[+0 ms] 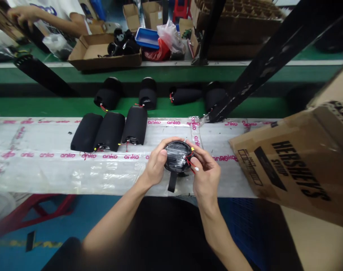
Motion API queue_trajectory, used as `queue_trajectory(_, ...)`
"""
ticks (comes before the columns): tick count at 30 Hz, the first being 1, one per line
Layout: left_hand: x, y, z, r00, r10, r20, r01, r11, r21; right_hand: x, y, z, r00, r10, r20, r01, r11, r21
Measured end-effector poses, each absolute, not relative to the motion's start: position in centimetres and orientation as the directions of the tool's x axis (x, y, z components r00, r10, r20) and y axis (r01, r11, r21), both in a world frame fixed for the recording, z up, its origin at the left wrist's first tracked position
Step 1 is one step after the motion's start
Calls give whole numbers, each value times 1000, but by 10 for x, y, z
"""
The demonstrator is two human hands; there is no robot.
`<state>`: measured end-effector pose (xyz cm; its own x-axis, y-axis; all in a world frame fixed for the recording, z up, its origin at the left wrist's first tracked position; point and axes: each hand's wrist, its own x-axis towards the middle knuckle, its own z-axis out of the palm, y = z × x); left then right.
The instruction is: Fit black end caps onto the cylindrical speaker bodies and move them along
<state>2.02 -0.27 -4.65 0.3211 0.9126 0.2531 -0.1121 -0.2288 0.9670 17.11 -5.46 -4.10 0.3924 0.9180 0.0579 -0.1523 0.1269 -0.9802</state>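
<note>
Between my hands is a black cylindrical speaker body (175, 157), its round glossy end facing up toward me. Fingers of my left hand (157, 161) wrap around its left side, the thumb on the rim. My right hand (205, 171) grips the right side, with thumb and fingers beside red wires (190, 162) that carry a yellow tag and a white connector. A black strap (172, 182) hangs from the near edge. To the left on the bench lie three similar black fabric-covered bodies (110, 131) with wires at their near ends.
More black bodies (147, 94) rest on the green belt (47, 107) behind. A Hershey's carton (295, 162) stands at the right, near a slanted black post (253, 64). Farther back are an open carton (87, 52), a blue tray (147, 37) and another person's arm (55, 22).
</note>
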Motion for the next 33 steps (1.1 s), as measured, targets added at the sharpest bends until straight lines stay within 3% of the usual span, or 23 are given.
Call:
queue_trajectory(6,18,-6,-42,307,905,293,-20,-302,953,170,-56,-40,450,893,25,-125,91,-988)
queue_trajectory(10,21,-16,-40,195,943,270,76,-289,954,169,-63,-29,508,857,87,30,84,-996)
queue_trajectory(14,27,-22,-42,139,932,335,89,-349,933,165,-68,-21,522,846,107,154,30,-988)
queue_trajectory(17,24,-15,-43,217,928,304,-3,-311,951,169,-65,-26,503,862,65,69,34,-997)
queue_trajectory(21,-6,9,-33,500,846,185,-112,-148,983,182,-57,-39,399,916,-24,-108,21,-994)
queue_trajectory(23,-27,22,-23,643,756,124,-48,-122,991,188,-55,-42,334,940,-68,-157,-16,-987)
queue_trajectory(26,-45,31,-12,778,625,65,94,-217,972,197,-54,-40,252,960,-122,-165,-82,-983)
queue_trajectory(30,-35,29,-18,717,659,227,111,-429,896,212,-53,-38,200,974,-106,-10,-106,-994)
queue_trajectory(33,-22,27,-27,666,690,284,118,-474,873,224,-51,-38,152,984,-95,94,-110,-990)
